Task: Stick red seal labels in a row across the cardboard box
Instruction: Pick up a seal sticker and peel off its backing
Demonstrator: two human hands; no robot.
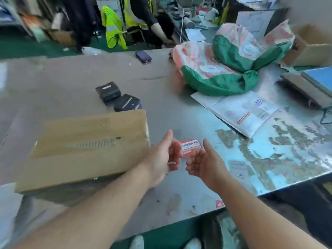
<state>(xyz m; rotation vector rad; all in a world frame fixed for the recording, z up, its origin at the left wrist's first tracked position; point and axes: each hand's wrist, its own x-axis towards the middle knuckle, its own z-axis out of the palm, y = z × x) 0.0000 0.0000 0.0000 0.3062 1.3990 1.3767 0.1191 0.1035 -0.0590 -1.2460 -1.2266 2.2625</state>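
A flat brown cardboard box (86,148) lies on the grey table (71,81), left of centre, its top bare of red labels. A red seal label (191,147) with white print sits between my two hands, just right of the box. My left hand (164,159) has its fingers curled on the label's left edge, thumb up. My right hand (203,163) is at the label's right side with curled fingers and raised thumb. Motion blur hides the exact finger contact.
Two black devices (117,97) lie behind the box and a phone (143,57) farther back. Green and pink bags (224,65) and a white mailer (239,112) fill the right side. A red sticker (219,204) is on the table's near edge. A person in a yellow vest (140,15) stands beyond.
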